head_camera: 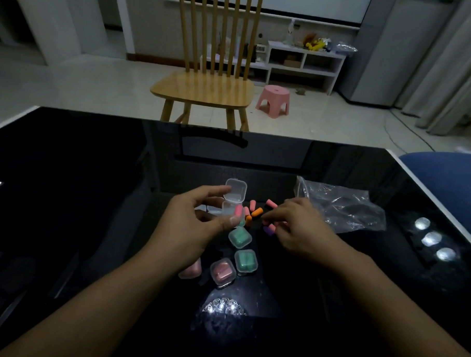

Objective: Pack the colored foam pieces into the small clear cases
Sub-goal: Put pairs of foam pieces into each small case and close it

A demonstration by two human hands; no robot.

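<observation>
My left hand point(192, 225) holds a small clear case point(232, 201) with its lid flipped up, and a pink foam piece point(238, 211) sticks out of it by my thumb. Just right of it, loose orange and pink foam pieces point(256, 211) lie on the black table point(93, 199). My right hand point(298, 227) rests over them, its fingertips pinching a pink piece point(271, 228) beside a purple one point(267, 230). Closed cases lie nearer me: two with green foam point(240, 237) point(246, 261), one with pink foam point(222, 272), and another pink one point(190, 271) partly under my left wrist.
A crumpled clear plastic bag point(341, 204) lies right of my right hand. A wooden chair point(206, 88) stands beyond the table's far edge, with a pink stool point(274, 99) on the floor. A blue seat point(445, 174) is at the right edge.
</observation>
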